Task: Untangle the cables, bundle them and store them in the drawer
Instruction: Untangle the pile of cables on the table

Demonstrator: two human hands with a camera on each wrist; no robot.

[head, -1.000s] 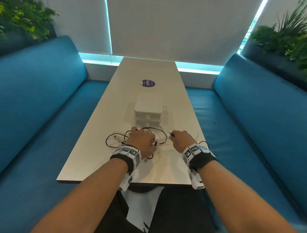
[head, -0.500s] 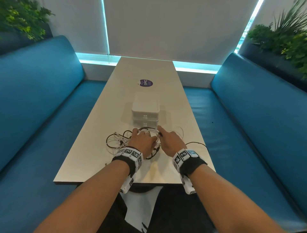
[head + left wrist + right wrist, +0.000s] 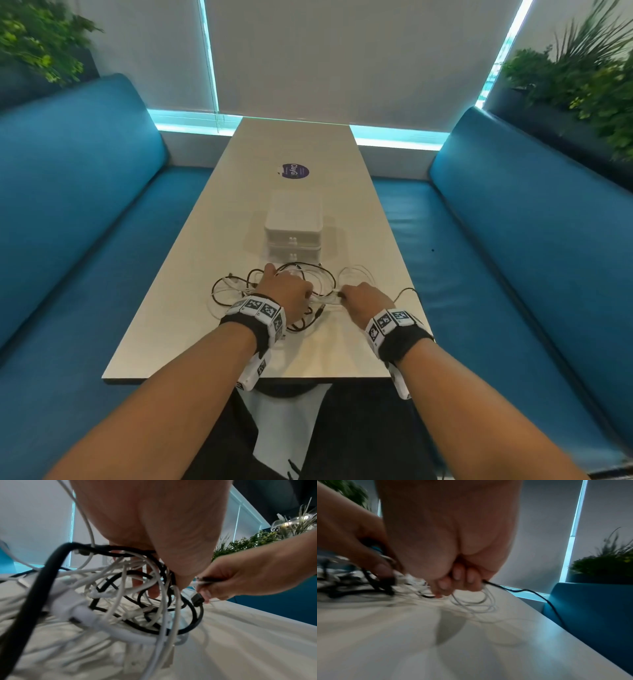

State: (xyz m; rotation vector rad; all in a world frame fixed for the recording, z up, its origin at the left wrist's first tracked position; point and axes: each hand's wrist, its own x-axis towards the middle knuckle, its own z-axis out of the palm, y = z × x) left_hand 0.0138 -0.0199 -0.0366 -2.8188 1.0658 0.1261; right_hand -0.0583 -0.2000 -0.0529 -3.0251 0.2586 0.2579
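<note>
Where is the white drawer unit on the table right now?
In the head view the white drawer unit stands mid-table, just beyond the tangled cables and nearer than the purple sticker.

from my head view the left hand [image 3: 286, 291] covers the middle of the cable tangle [image 3: 239, 291], so i can't trace which strand crosses which. the right wrist picture is smeared with blur; the right hand [image 3: 453, 574] has its fingers [image 3: 456, 573] curled, but i can't count the strands inside. the drawer unit [image 3: 294, 228] fronts are too small to read.
</note>
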